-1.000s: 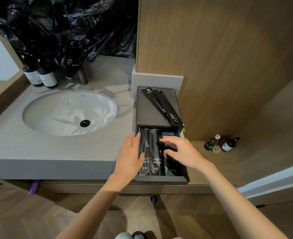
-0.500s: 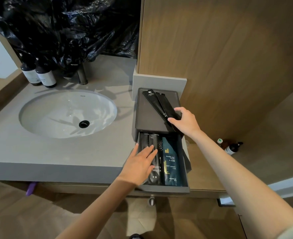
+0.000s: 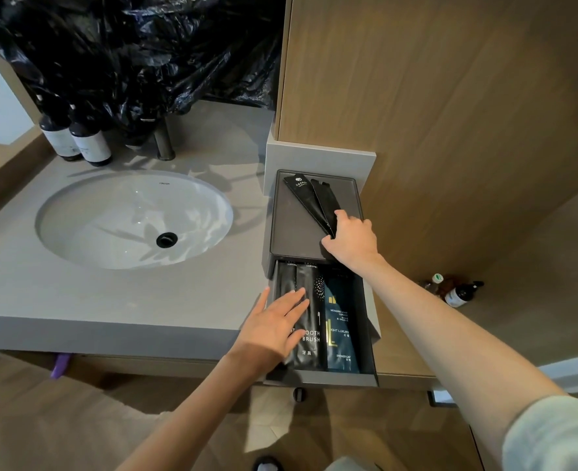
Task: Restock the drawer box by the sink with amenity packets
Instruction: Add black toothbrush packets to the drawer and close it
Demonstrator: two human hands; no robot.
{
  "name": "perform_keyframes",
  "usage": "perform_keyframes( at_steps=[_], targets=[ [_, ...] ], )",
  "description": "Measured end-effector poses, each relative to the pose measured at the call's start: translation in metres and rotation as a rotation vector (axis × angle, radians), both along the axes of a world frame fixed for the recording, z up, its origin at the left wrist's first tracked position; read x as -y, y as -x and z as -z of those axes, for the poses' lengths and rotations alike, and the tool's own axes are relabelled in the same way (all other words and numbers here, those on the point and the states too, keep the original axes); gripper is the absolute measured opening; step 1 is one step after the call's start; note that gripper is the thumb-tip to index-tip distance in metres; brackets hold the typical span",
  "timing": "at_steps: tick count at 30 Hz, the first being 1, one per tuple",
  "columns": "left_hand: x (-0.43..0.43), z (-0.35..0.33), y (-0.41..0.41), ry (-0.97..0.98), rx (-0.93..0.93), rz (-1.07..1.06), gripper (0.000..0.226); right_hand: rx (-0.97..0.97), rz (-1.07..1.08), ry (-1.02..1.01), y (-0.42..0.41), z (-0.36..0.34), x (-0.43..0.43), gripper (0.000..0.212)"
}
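The dark grey drawer box (image 3: 282, 212) stands on the counter right of the sink, its drawer (image 3: 369, 334) pulled out toward me. Inside lie black toothbrush packets (image 3: 311, 300) and a dark blue shower cap packet (image 3: 340, 321). My left hand (image 3: 274, 329) rests flat, fingers spread, on the leftmost toothbrush packets. On the box's top lie two long black packets (image 3: 309, 202), fanned out. My right hand (image 3: 352, 237) grips their near ends, hiding them.
A white oval sink (image 3: 134, 219) is set in the grey counter (image 3: 111, 300). Two dark bottles (image 3: 77, 141) and a faucet (image 3: 163, 141) stand behind it under black plastic sheeting (image 3: 138, 52). A wooden wall panel (image 3: 450, 113) rises behind the box. Small bottles (image 3: 457, 290) stand on the floor at right.
My right hand left the drawer, rose to the box's top and closed on the two long black packets. My left hand slid onto the toothbrush packets and stays flat there.
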State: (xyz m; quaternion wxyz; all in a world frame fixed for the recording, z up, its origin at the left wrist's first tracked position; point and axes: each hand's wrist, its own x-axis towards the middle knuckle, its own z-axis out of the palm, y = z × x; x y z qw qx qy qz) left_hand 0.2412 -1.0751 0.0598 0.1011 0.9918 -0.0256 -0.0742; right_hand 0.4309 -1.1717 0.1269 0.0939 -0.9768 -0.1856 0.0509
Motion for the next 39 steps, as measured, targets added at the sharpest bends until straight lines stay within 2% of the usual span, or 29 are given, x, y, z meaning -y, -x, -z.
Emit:
perform_keyframes(
  at_steps=[3, 5, 11, 14, 18, 23, 27, 28, 31, 34, 36, 39],
  targets=[
    [0.0, -0.003, 0.001, 0.023, -0.005, -0.001, 0.057, 0.081, -0.042, 0.107, 0.004, -0.003, -0.003, 0.048],
    [0.0, -0.004, 0.001, 0.106, -0.016, -0.017, 0.056, 0.123, -0.065, 0.17, 0.005, -0.007, -0.003, 0.04],
    [0.003, -0.024, 0.003, 0.732, 0.11, -0.338, 0.047, 0.199, -0.103, 0.21, 0.011, -0.014, 0.006, 0.022],
    [-0.002, -0.039, 0.002, 0.983, 0.163, -0.466, 0.045, 0.198, -0.108, 0.151, 0.015, -0.014, 0.015, 0.028],
    [-0.007, -0.064, -0.004, 1.256, 0.188, -0.567, 0.047, 0.213, -0.16, 0.091, 0.032, -0.018, 0.029, 0.048],
    [-0.012, -0.082, -0.01, 1.502, 0.126, -0.645, 0.075, 0.343, -0.344, 0.008, 0.07, -0.018, 0.053, 0.065],
    [-0.012, -0.087, -0.016, 1.758, 0.089, -0.684, 0.107, 0.628, -0.469, -0.15, 0.102, -0.024, 0.06, 0.065],
    [-0.012, -0.086, -0.016, 1.813, 0.098, -0.674, 0.104, 0.676, -0.492, -0.168, 0.111, -0.026, 0.059, 0.064],
    [-0.008, -0.088, -0.013, 1.93, 0.191, -0.664, 0.065, 0.733, -0.509, -0.185, 0.13, -0.027, 0.055, 0.06],
    [-0.01, -0.091, -0.007, 1.914, 0.251, -0.701, 0.049, 0.598, -0.52, -0.251, 0.139, -0.026, 0.056, 0.057],
    [-0.013, -0.092, -0.004, 1.851, 0.263, -0.713, 0.041, 0.374, -0.514, -0.299, 0.143, -0.033, 0.059, 0.054],
    [-0.016, -0.094, 0.0, 1.794, 0.256, -0.715, 0.04, 0.041, -0.448, -0.412, 0.147, -0.044, 0.065, 0.047]
  ],
)
